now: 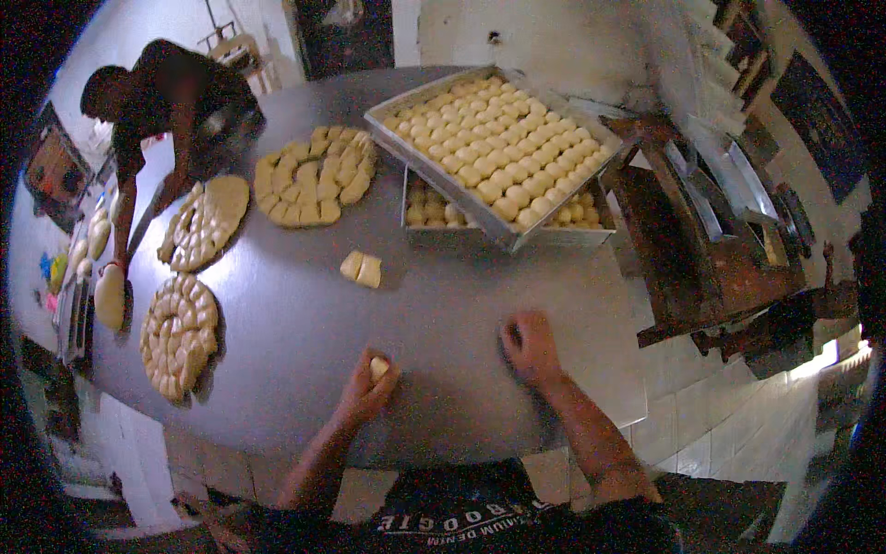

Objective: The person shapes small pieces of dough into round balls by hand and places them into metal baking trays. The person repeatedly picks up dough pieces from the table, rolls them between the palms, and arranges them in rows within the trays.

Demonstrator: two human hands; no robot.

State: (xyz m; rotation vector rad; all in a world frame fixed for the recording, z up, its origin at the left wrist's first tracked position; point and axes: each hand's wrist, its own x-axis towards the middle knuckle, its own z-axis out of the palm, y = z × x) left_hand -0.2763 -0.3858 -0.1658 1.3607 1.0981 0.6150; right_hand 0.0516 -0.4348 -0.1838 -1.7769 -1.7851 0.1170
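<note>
Low on the metal-topped table [443, 318], my left hand [372, 388] is closed around a small piece of dough [378, 368], whose pale top shows between thumb and fingers. My right hand [533, 346] is curled over the tabletop to the right; whether anything is inside its fist cannot be seen. Two cut dough pieces [361, 269] lie side by side beyond my left hand. A flat round of dough cut into many pieces [315, 176] lies farther back. Rows of dough balls [498, 145] fill a metal tray [443, 187], set askew on another tray [581, 237] of dough balls.
A co-worker [173, 104] leans over the table's left side, one hand at a dough lump [109, 298]. Two more divided dough rounds [208, 221] [178, 336] lie near them. A dark wooden rack [734, 277] with metal pans [751, 180] stands at right.
</note>
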